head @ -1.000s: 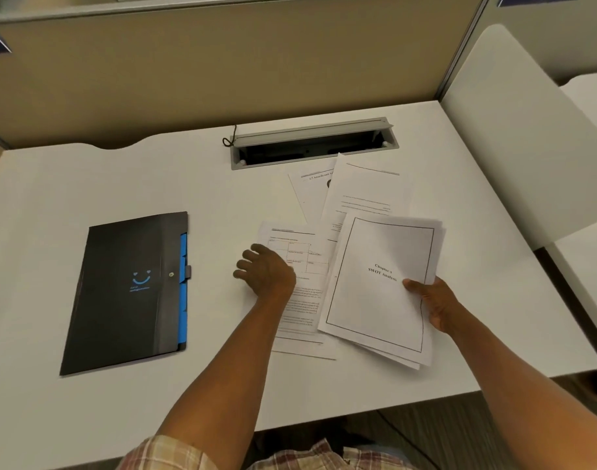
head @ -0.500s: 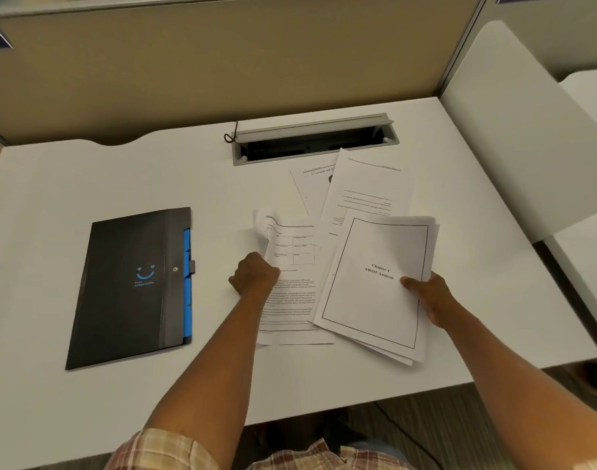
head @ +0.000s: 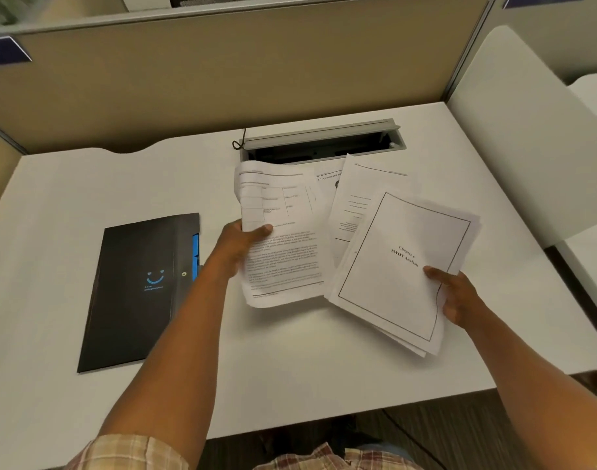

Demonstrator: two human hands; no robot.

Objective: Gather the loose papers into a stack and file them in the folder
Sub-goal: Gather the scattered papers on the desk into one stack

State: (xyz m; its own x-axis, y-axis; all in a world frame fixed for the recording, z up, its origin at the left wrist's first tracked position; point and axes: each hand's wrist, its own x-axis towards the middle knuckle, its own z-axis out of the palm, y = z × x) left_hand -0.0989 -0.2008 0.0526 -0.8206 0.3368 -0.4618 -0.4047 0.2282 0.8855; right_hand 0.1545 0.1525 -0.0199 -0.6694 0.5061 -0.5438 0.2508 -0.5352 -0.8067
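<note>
My left hand grips the left edge of a printed sheet with a table on it and holds it lifted off the desk. My right hand holds a small stack of papers by its right edge, a bordered "Chapter 4 SWOT Analysis" page on top. Two more sheets lie flat on the desk behind: a text page partly under the stack, and another sheet peeking out beneath it. The black folder with a blue smiley and blue tabs lies shut at the left.
The white desk has a grey cable tray slot at the back, a tan partition behind, and a white divider panel on the right. The desk's front edge is close to my body.
My left hand has pinched the tabled sheet at its left edge and raised it off the desk. The right hand's stack has stayed roughly in place.
</note>
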